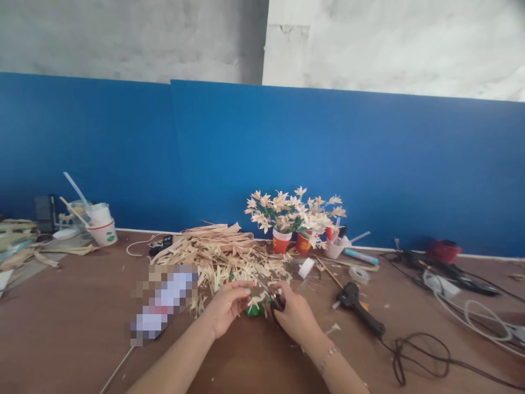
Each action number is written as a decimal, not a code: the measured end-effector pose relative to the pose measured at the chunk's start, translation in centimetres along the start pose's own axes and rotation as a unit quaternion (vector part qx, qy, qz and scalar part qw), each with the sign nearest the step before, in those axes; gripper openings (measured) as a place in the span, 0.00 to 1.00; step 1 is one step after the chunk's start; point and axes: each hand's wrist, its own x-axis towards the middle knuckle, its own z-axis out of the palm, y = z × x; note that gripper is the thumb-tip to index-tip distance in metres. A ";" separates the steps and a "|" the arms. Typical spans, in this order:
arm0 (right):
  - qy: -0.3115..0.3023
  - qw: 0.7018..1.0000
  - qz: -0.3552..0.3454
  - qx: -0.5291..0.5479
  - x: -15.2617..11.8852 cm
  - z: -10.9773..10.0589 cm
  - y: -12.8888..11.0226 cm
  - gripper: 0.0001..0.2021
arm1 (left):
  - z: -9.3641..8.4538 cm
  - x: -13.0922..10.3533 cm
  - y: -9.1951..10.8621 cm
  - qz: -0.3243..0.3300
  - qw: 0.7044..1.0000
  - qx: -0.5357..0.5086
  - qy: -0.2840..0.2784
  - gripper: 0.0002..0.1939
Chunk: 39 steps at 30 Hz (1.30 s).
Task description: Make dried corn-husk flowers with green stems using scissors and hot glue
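Observation:
My left hand (228, 307) is closed in a pinch at the middle of the table. At its fingertips shows a small thin green strip (248, 288), too small to make out in full. My right hand (296, 313) is wrapped round a pair of scissors (275, 300), whose blades point up and left toward the left fingertips. Between the two hands lies a green bundle (255, 310), with a pale husk flower (256, 300) over it. Whether the green strip joins this bundle is hidden.
Dried husk strips (221, 249) are heaped beyond my hands. Behind stand husk flowers (283, 210) in red paper cups (281, 242). A glue gun (359, 306) with a trailing cord and a tape roll (359, 274) lie right; a white cup (102, 232) stands left.

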 end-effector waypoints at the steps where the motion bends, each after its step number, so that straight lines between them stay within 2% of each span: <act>1: -0.004 1.000 0.013 -0.026 -0.1 -0.1 -0.1 0.15 | 0.0 0.1 0.0 0.003 1.000 -0.005 -0.002 0.09; 4: -0.022 0.994 0.037 -0.099 -0.4 -0.1 -0.6 0.13 | 0.0 0.1 0.0 0.012 1.000 -0.008 -0.015 0.08; 10: -0.002 0.989 0.001 -0.148 -1.0 0.8 -1.5 0.12 | 0.4 -0.3 -0.3 0.041 0.998 0.027 -0.042 0.10; 15: -0.060 0.994 0.068 -0.062 -0.7 1.4 -1.1 0.23 | 0.6 -0.4 -0.7 0.027 0.997 0.030 -0.063 0.12; 19: -0.072 0.996 0.056 -0.001 -0.7 1.0 -0.8 0.29 | 0.7 -0.5 -0.8 0.023 0.997 0.031 -0.064 0.12; 22: -0.137 0.988 0.035 0.062 -1.0 0.7 -0.6 0.34 | 0.7 -0.5 -0.9 0.024 0.997 0.045 -0.058 0.11; 23: -0.158 0.983 0.032 0.085 -1.1 0.8 -0.5 0.33 | 0.7 -0.5 -0.9 0.023 0.997 0.050 -0.056 0.10; 25: -0.173 0.977 0.026 0.120 -0.9 0.9 -0.3 0.25 | 0.6 -0.5 -0.9 0.017 0.997 0.055 -0.054 0.10; 26: -0.156 0.979 0.020 0.129 -0.7 0.9 -0.2 0.19 | 0.6 -0.5 -0.9 0.014 0.997 0.054 -0.053 0.10; 28: -0.075 0.989 0.008 0.126 -0.2 0.8 0.2 0.10 | 0.7 -0.5 -0.9 0.011 0.998 0.048 -0.050 0.10; 30: 0.034 0.993 0.011 0.110 0.5 0.3 0.6 0.10 | 0.7 -0.5 -0.9 0.011 0.998 0.038 -0.044 0.10; 32: 0.096 0.989 0.012 0.110 0.8 -0.4 0.7 0.13 | 0.7 -0.4 -0.9 0.010 0.999 0.027 -0.037 0.10; 34: 0.088 0.987 -0.029 0.134 0.6 -1.0 0.4 0.18 | 0.7 -0.3 -1.1 0.007 0.999 0.011 -0.032 0.10; 36: 0.059 0.980 -0.106 0.160 0.0 -1.2 -0.6 0.24 | 0.5 -0.2 -1.3 0.001 0.999 -0.006 -0.036 0.09; 39: 0.039 0.964 -0.225 0.139 -1.3 -0.9 -2.5 0.22 | 0.4 -0.2 -1.6 -0.021 0.998 -0.025 -0.045 0.09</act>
